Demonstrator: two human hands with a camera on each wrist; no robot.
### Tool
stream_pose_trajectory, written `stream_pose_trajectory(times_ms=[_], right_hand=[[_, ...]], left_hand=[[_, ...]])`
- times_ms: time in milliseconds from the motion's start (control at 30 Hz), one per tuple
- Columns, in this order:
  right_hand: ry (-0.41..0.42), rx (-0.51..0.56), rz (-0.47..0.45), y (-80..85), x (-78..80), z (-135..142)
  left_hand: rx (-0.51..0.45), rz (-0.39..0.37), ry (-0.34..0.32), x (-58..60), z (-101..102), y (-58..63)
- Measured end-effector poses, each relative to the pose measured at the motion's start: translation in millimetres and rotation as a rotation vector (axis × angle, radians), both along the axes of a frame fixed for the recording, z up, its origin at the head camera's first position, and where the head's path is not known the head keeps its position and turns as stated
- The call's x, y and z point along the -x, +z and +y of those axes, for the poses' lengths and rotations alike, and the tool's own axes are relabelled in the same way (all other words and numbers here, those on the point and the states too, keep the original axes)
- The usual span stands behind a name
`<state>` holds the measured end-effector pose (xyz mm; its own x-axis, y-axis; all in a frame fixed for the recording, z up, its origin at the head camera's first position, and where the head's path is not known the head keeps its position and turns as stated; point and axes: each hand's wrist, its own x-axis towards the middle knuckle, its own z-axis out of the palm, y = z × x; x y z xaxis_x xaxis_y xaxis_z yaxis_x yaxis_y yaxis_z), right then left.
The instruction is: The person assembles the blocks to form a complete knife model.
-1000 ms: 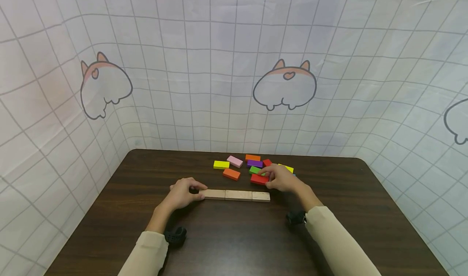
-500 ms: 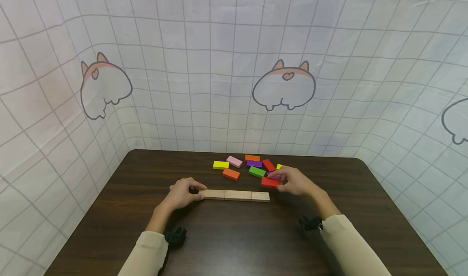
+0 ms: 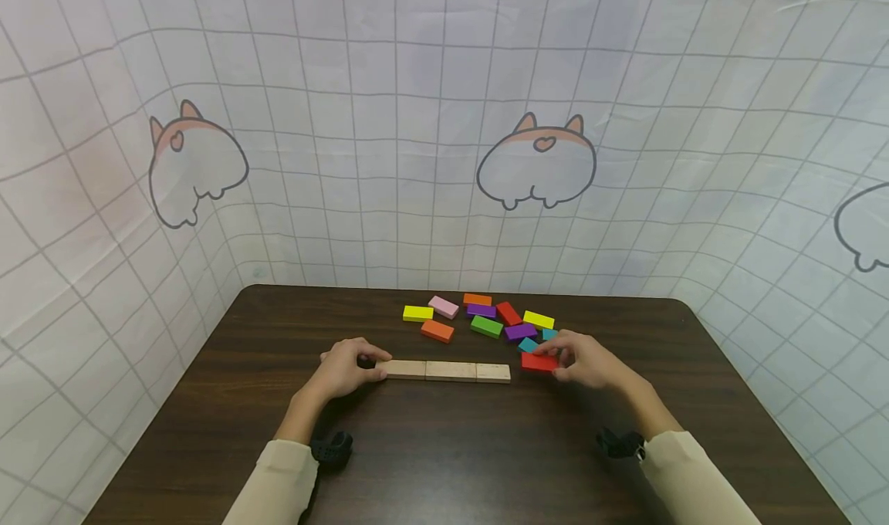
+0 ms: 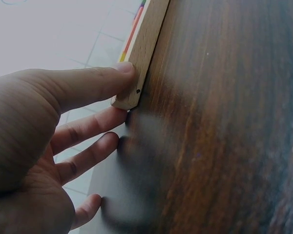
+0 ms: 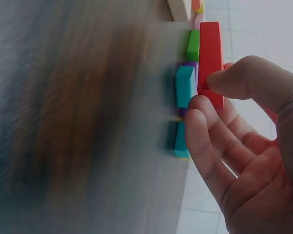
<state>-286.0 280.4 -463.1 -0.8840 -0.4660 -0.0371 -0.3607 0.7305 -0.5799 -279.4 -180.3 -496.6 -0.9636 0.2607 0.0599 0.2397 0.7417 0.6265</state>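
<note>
Three plain wooden blocks (image 3: 450,370) lie end to end in a straight row on the dark table. My left hand (image 3: 350,369) pinches the left end of that row; the left wrist view has the thumb on the side of the end block (image 4: 147,46) and a finger at its end. To the right of the row, my right hand (image 3: 586,359) holds a red block (image 3: 538,362) between thumb and fingers. In the right wrist view this red block (image 5: 210,53) appears raised off the table, near two teal blocks (image 5: 184,87).
Behind the row several coloured blocks lie scattered: green (image 3: 487,326), purple (image 3: 521,332), yellow (image 3: 539,320), orange (image 3: 437,330), pink (image 3: 444,306) and another red block (image 3: 509,313). A gridded cloth (image 3: 389,201) hangs around the table's back and sides.
My right hand has taken the red block from the pile and carried it right and toward me, past the row's right end. The left hand and wooden row stay in place.
</note>
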Motion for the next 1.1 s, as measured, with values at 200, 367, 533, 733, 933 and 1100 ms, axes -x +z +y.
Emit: stream_pose_trajectory(times_ms=[200,367,533,733,933,1100], right_hand=[[0.013,0.005,-0.035,-8.3,-4.2,7],[0.045,0.015,-0.055,-12.9,-5.9,9],[0.061,0.009,-0.064,-15.0,-4.2,9],[0.062,0.015,-0.087,-16.4,-2.0,8],[0.077,0.027,-0.091,-16.5,0.2,4],[0.09,0.021,-0.079,-18.0,3.5,0]], left_hand=[[-0.001,0.007,-0.004,-0.1,0,-0.1],[0.0,0.005,-0.006,0.0,0,-0.4],[0.003,0.003,-0.005,0.1,0,-0.2],[0.002,0.0,-0.006,-0.3,0,0.4],[-0.002,-0.007,-0.003,-0.8,0,0.8],[0.001,-0.004,-0.003,-0.5,0,0.7]])
